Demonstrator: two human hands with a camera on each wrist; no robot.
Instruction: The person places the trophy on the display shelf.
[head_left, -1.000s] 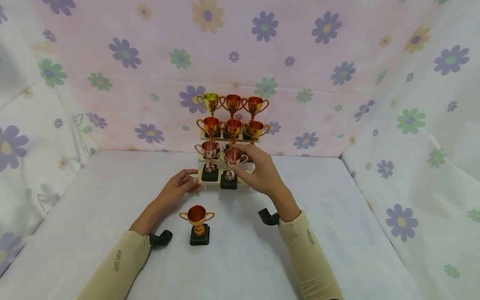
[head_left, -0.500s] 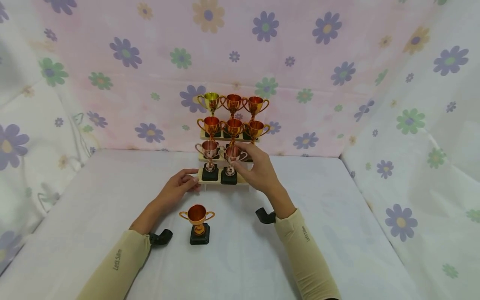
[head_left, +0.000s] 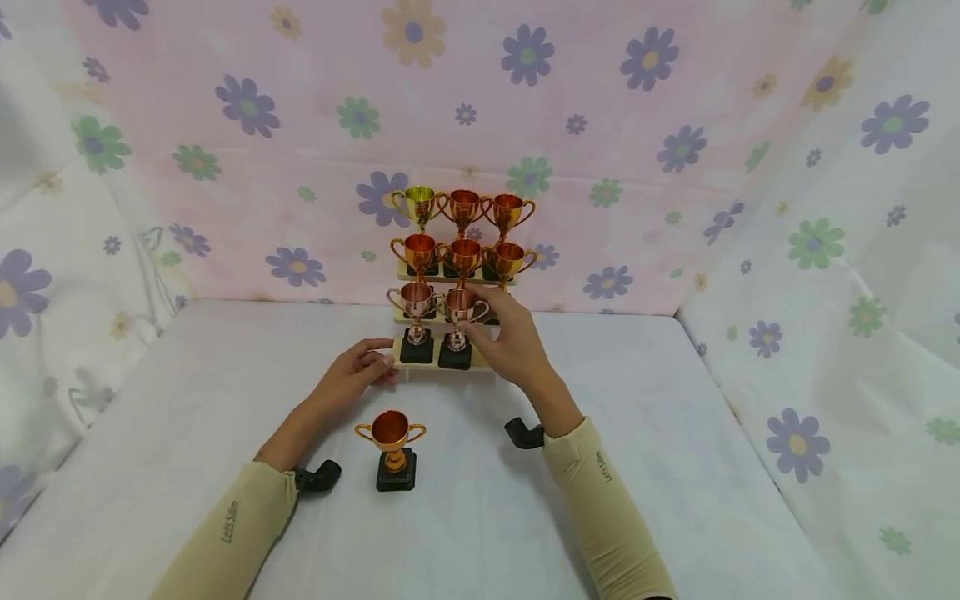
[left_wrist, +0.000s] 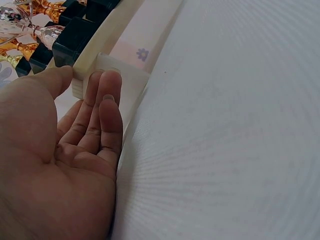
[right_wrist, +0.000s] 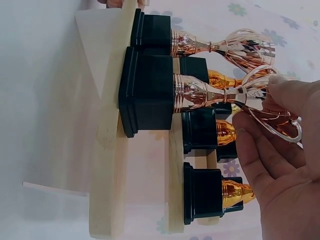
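My right hand (head_left: 513, 337) pinches the cup of a rose-gold trophy (right_wrist: 150, 92) by its side, thumb in front and fingers behind. The trophy stands upright, its black base on the lowest board of a stepped wooden display rack (right_wrist: 106, 175). Just left of it on that board is another rose-gold trophy (head_left: 417, 346). My left hand (head_left: 348, 375) holds the left end of the lowest board, thumb against the board's end and fingers underneath, as the left wrist view shows. A bronze-gold trophy (head_left: 395, 458) stands upright on the white table between my forearms.
Behind on the rack, gold and orange-gold trophies (head_left: 465, 204) fill the two upper steps, handles close together. Flowered cloth (head_left: 600, 167) hangs behind and on both sides of the white table (head_left: 637, 400).
My right hand has moved the rose-gold trophy slightly up and back, so its base, earlier overhanging the front edge, sits farther in on the board. The left hand has stayed put.
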